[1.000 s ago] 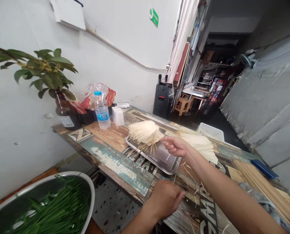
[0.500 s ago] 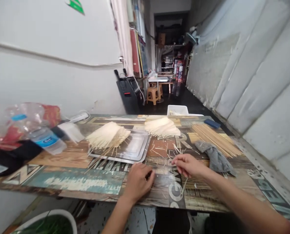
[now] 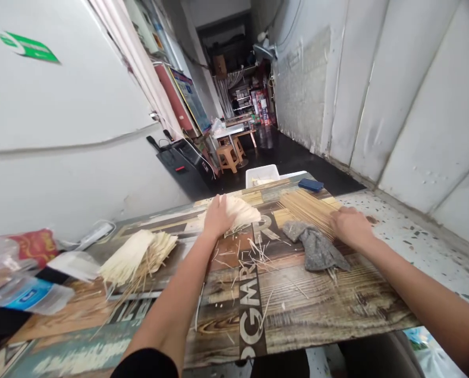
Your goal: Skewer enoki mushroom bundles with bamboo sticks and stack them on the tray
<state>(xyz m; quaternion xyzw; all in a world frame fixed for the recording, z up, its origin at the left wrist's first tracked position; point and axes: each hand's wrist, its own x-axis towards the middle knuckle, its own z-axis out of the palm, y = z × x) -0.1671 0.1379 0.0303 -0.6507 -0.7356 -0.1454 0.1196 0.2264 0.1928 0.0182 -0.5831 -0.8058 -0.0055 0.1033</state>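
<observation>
My left hand [image 3: 218, 216] reaches forward over a pile of thin, pale, folded sheets [image 3: 242, 210] that look like tofu skin. Its fingers lie on the pile's left side, stretched out. At the right, my right hand [image 3: 350, 227] is at the near end of a bundle of bamboo skewers [image 3: 307, 205], fingers bent round the skewer ends; how many are in its grip is hidden. Left of my left forearm, skewered pale sheets [image 3: 137, 254] rest on a metal tray [image 3: 155, 295], which the forearm partly covers.
A grey cloth [image 3: 316, 245] lies beside the skewers. Pale scraps [image 3: 258, 252] litter the wooden table [image 3: 321, 310]. A blue box [image 3: 310, 185] and a white bin [image 3: 262, 174] are at the far end. A water bottle [image 3: 33, 295] stands at the left, near a black speaker [image 3: 183, 163].
The view has swung to the right. My right hand has gone from the tray, over the table, to the skewers. My left hand has moved forward from the table's near side onto the pale sheets.
</observation>
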